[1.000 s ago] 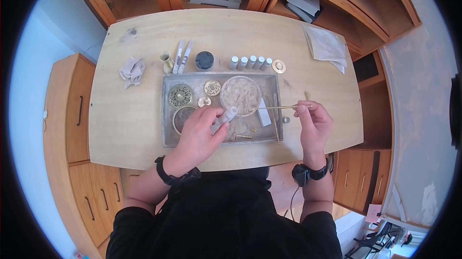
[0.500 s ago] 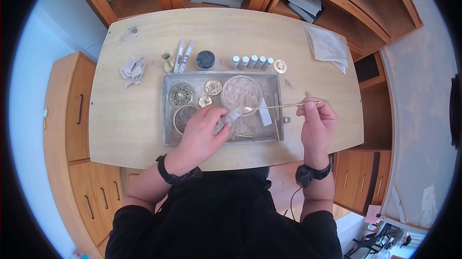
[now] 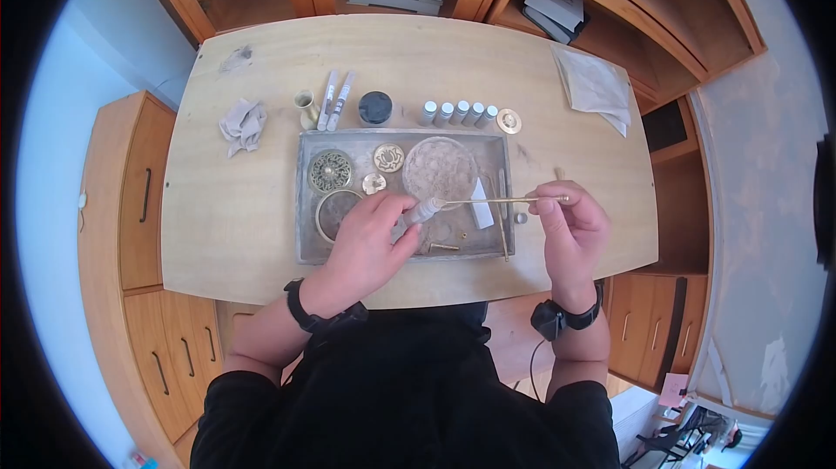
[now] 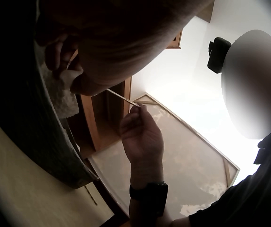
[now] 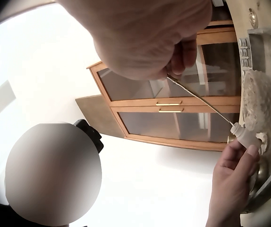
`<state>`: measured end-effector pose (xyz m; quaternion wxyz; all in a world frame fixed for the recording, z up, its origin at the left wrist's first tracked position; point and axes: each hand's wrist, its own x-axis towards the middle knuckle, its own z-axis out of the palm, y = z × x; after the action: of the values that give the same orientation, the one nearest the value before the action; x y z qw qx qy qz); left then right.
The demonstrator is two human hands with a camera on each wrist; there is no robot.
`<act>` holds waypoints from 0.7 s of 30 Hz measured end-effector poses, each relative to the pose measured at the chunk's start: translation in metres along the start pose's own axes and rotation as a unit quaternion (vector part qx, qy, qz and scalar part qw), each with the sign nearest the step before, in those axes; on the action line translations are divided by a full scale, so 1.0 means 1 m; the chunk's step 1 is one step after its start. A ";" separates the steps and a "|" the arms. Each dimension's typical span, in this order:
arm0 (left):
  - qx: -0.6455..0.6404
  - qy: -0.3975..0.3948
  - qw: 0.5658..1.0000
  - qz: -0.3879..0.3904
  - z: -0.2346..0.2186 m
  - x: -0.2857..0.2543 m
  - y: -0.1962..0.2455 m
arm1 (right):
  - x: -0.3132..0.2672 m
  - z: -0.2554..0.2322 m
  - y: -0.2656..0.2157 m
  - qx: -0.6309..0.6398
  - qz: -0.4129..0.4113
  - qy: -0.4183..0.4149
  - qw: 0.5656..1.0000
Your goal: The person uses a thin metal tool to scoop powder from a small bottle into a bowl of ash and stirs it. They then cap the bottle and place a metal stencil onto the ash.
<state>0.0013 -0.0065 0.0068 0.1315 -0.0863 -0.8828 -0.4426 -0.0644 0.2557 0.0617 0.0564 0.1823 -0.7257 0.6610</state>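
Observation:
In the head view my left hand (image 3: 370, 242) holds a small pale vial (image 3: 421, 211) between thumb and fingers, tilted over the grey tray (image 3: 302, 234). My right hand (image 3: 575, 229) pinches a thin brass spoon (image 3: 505, 200) near its end and holds it almost level. The spoon's far tip is at the vial's mouth; the right wrist view shows the vial's white neck (image 5: 237, 128) right at that tip. Behind the vial stands a round bowl full of grey-beige powder (image 3: 441, 168). A white block (image 3: 482, 205) lies beneath the spoon's shaft.
The tray also holds an openwork brass lid (image 3: 331, 171), a brass ring (image 3: 324, 229), and small brass pieces. Along its back stand a brass vase (image 3: 306, 107), two labelled tubes (image 3: 335, 103), a dark jar (image 3: 375, 108) and several capped vials (image 3: 461, 112). Crumpled tissue (image 3: 243, 127) lies left.
The spoon has moved from the powder bowl's near right edge to the vial's mouth. A pale lump showed on its tip half a second ago. The left hand stays nearly still.

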 end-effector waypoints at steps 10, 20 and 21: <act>0.001 0.005 1.000 0.007 0.001 0.000 -0.002 | 0.004 -0.001 -0.008 -0.005 -0.020 0.026 0.999; -0.009 -0.006 0.999 -0.033 -0.003 -0.001 0.003 | 0.017 -0.007 0.027 -0.007 0.046 0.065 0.997; -0.010 -0.008 0.999 -0.035 -0.003 -0.001 0.003 | 0.017 -0.006 0.027 -0.011 0.051 0.064 0.997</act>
<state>0.0031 -0.0068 0.0103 0.1082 -0.0600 -0.8817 -0.4552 -0.0900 0.2601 0.0428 0.0711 0.1014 -0.7360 0.6655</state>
